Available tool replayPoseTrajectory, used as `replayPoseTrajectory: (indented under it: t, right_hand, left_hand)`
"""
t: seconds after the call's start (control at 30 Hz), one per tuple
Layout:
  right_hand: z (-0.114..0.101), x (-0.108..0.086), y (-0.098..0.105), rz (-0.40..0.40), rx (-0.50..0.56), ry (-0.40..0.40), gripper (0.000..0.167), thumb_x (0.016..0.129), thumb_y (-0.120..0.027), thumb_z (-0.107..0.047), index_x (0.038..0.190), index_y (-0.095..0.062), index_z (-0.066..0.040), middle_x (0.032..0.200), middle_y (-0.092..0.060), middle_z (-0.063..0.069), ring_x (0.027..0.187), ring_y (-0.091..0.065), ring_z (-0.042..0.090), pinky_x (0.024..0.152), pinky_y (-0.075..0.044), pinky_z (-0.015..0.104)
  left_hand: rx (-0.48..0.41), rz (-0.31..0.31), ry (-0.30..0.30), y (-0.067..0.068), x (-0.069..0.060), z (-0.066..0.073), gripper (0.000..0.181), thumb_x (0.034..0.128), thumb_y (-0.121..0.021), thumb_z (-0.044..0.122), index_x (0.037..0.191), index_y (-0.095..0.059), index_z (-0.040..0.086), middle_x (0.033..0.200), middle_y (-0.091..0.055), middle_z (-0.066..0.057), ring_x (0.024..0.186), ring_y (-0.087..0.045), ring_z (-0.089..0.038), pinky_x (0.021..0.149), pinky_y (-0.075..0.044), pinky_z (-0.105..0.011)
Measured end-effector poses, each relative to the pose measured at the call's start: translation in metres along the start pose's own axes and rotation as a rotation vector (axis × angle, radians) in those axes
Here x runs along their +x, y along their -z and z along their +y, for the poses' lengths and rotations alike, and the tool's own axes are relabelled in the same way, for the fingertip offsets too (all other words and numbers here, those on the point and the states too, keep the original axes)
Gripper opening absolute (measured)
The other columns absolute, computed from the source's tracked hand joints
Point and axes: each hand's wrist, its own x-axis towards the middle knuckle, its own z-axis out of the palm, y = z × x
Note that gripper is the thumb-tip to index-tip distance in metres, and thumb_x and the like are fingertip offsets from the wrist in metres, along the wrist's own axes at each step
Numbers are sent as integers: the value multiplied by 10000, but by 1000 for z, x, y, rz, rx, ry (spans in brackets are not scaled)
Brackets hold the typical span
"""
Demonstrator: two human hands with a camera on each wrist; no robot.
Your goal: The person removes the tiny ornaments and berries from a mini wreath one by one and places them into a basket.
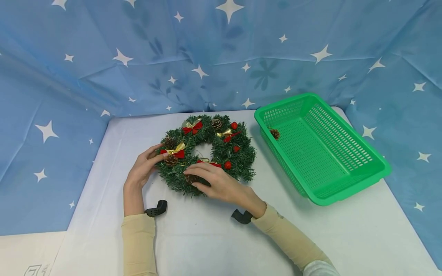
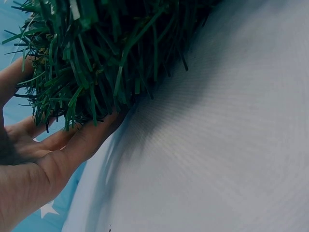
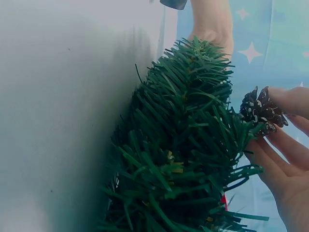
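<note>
A green Christmas wreath (image 1: 241, 153) with red bows, red berries and pine cones lies on the white table. My left hand (image 1: 139, 168) grips its left edge, thumb on top beside a gold-and-red bow (image 1: 177, 151) and fingers under the greenery, as the left wrist view shows. Over the wreath's front part, my right hand (image 1: 221, 182) pinches a pine cone (image 3: 263, 111) between thumb and fingers. In the right wrist view that cone touches or nearly touches the needles; whether it is fastened I cannot tell. Part of the front bow (image 1: 209, 163) is hidden behind the right hand.
To the right stands a green plastic basket (image 1: 348, 184) with perforated sides, a single pine cone (image 1: 275, 133) at its left inside. Blue star-patterned cloth (image 1: 200, 50) hangs behind and at both sides of the white table (image 1: 197, 245).
</note>
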Motion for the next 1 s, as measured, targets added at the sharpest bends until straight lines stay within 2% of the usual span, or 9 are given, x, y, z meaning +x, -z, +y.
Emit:
replayPoseTrajectory:
  t: [0.37, 0.53, 0.7, 0.83, 0.93, 1.0]
  right_hand:
    - [4, -1, 9, 51, -14, 8, 397, 937, -752, -44, 1322, -654, -38, 1314, -653, 152, 1225, -642, 237, 995, -520, 248]
    - [7, -2, 17, 86, -14, 6, 396, 937, -748, -31, 1320, -649, -27, 1312, -647, 152, 1157, -670, 234, 846, -554, 250]
    - [12, -2, 23, 149, -25, 23, 406, 897, -770, 18, 1288, -663, 0, 1276, -661, 168, 1049, -697, 227, 691, -521, 259]
    - [15, -2, 27, 171, -23, 17, 397, 897, -766, 23, 1281, -666, 6, 1267, -665, 176, 819, -667, 177, 595, -449, 247]
    - [16, -3, 31, 177, -25, 4, 393, 908, -762, 7, 1289, -663, -4, 1270, -665, 167, 828, -673, 185, 589, -437, 233]
    - [17, -3, 32, 182, -31, -1, 395, 909, -766, 0, 1290, -664, -10, 1270, -666, 163, 965, -701, 230, 638, -490, 241]
  left_hand:
    - [-2, -2, 2, 1, -1, 0, 746, 1010, -682, 335, 1633, -314, 151, 1717, -152, -142, 1542, -262, -344, 869, -461, -328]
    - [2, -4, 4, 1, -1, 0, 763, 1006, -688, 344, 1637, -303, 156, 1721, -135, -134, 1559, -228, -330, 886, -450, -332]
    - [-2, -6, 9, 0, -1, 0, 759, 1009, -684, 345, 1638, -301, 165, 1725, -114, -135, 1570, -196, -333, 943, -423, -369]
    - [0, -8, 9, 0, -1, 0, 758, 1011, -681, 346, 1639, -298, 164, 1724, -118, -134, 1571, -196, -332, 950, -416, -376]
    - [7, -13, 3, 1, -1, 0, 765, 1013, -675, 351, 1643, -285, 159, 1723, -126, -135, 1567, -207, -336, 928, -432, -351]
    - [7, -11, 3, 1, -1, 0, 765, 1012, -677, 355, 1642, -289, 161, 1723, -126, -132, 1566, -210, -335, 917, -445, -328]
